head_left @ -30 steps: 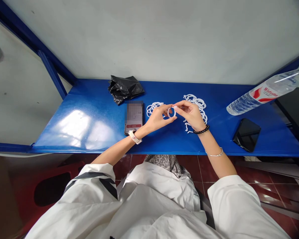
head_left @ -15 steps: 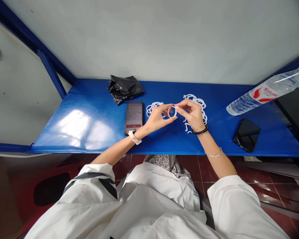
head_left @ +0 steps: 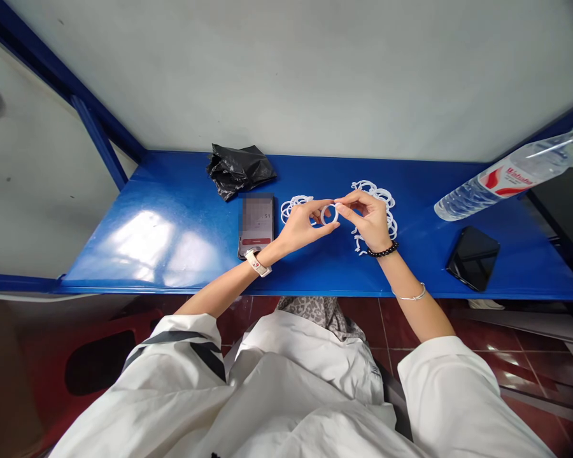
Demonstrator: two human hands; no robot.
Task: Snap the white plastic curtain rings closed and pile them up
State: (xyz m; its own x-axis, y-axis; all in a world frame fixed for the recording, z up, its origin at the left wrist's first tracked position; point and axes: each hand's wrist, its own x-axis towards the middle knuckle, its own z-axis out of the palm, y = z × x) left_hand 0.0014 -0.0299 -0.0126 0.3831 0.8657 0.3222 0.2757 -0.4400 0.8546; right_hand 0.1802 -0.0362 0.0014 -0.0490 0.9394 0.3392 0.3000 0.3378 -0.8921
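Between my two hands is a white plastic ring (head_left: 323,216), held above the blue table. My left hand (head_left: 302,228) grips it from the left, with the thumb below and the fingers above and behind. The thumb and fingertips of my right hand (head_left: 368,219) pinch its upper right edge, where a small part is hidden by the fingers. Several similar white rings (head_left: 292,205) lie in a pile just beyond my left hand. More white rings with small tabs (head_left: 390,202) lie in a heap behind and beside my right hand.
On the blue table (head_left: 210,222) a phone with a lit screen (head_left: 258,219) lies left of my hands, and a crumpled black plastic bag (head_left: 241,168) behind it. To the right are a clear water bottle (head_left: 506,178) and a dark phone (head_left: 472,257). A grey wall rises behind.
The number on the lit phone screen has gone from 50 to 51. Both hands keep nearly the same place and grip, with the ring barely shifted.
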